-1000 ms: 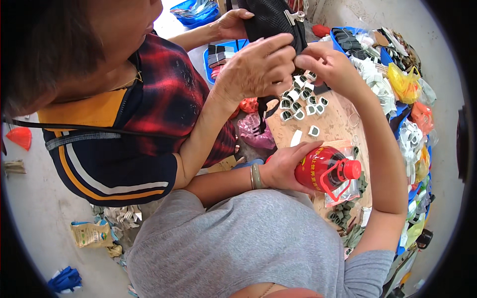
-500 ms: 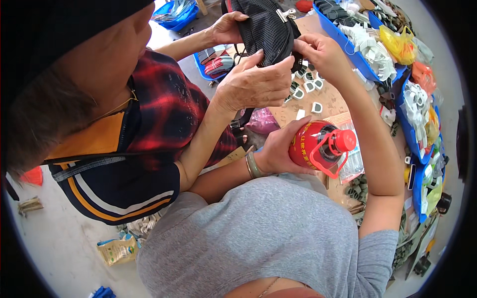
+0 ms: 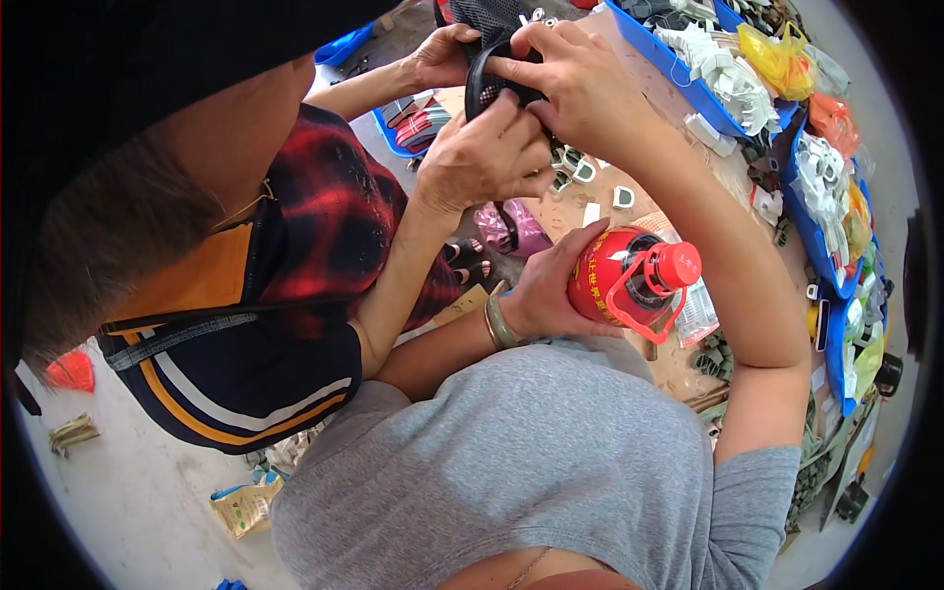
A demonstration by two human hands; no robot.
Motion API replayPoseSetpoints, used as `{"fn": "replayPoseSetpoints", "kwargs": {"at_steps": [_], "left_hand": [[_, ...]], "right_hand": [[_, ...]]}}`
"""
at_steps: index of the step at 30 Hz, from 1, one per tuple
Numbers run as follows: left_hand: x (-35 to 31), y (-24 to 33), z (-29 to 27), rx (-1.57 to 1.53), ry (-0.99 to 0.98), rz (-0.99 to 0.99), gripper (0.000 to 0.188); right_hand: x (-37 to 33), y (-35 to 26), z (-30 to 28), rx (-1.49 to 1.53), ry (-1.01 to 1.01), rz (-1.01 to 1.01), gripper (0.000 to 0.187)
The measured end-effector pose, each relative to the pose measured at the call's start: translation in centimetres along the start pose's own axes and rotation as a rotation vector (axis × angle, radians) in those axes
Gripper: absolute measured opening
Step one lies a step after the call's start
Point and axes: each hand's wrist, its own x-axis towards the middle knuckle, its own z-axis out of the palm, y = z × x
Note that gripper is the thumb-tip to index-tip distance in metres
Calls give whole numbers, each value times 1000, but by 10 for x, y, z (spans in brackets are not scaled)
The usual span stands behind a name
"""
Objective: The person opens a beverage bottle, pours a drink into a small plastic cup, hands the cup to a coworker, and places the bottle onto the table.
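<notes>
My left hand (image 3: 546,290), with a bangle at its wrist, is wrapped round a large bottle (image 3: 598,275) with a red label, a red cap and a red carrying loop. The bottle tilts toward the right. Farther off, my right hand (image 3: 590,84) grips the dark edge of a black mesh bag (image 3: 484,20), its fingers bent over the opening. A co-worker at my left holds the same bag: one hand (image 3: 440,59) is at its far side, the other hand (image 3: 487,157) has its fingers in or at the opening. What lies inside is hidden.
On the brown work table lie white D-shaped buckles (image 3: 622,198). Blue bins (image 3: 678,79) of white and dark plastic parts line the right side, with a yellow plastic bag (image 3: 777,61) on one. A pink bag (image 3: 516,226) sits beyond my left hand, near the co-worker's feet.
My right hand has moved left and farther over the bag's opening. The bag has shifted left and been turned, and the co-worker's nearer hand has moved to its opening. The bottle stays nearly in place.
</notes>
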Motion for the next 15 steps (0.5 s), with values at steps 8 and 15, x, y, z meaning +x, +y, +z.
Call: {"fn": "replayPoseSetpoints", "kwargs": {"at_steps": [8,15], "left_hand": [[0,4,-7,-8,10,38,118],[2,4,-12,-2,44,112,115]], "right_hand": [[20,18,-11,-77,-191,-35,45],[29,20,-19,-158,-220,68,39]]}}
